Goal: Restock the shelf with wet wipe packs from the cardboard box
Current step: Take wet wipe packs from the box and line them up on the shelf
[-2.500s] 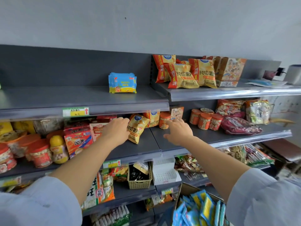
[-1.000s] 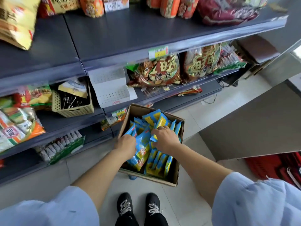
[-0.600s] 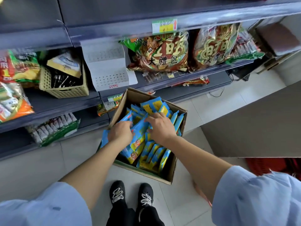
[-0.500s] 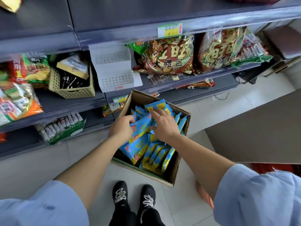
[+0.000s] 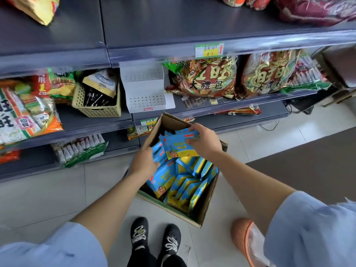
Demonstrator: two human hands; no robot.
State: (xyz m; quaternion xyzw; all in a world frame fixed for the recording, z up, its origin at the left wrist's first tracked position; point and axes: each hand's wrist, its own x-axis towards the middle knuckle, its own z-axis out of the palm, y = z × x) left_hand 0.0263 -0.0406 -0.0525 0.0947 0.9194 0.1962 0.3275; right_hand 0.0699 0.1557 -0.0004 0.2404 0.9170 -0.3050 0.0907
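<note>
1. The cardboard box (image 5: 204,212) sits on the tiled floor (image 5: 48,193) in front of the shelf (image 5: 192,41), open at the top.
2. Blue-and-yellow wet wipe packs (image 5: 185,187) stand packed on edge inside the box.
3. The right hand (image 5: 207,143) holds a small stack of packs (image 5: 178,144) raised above the box; its grip is pinched on the stack's right end, thumb on top.
4. The left hand (image 5: 143,164) is at the box's left wall, its grip closed around packs at the stack's left side.
5. Black shoes (image 5: 154,234) stand just before the box.
</note>
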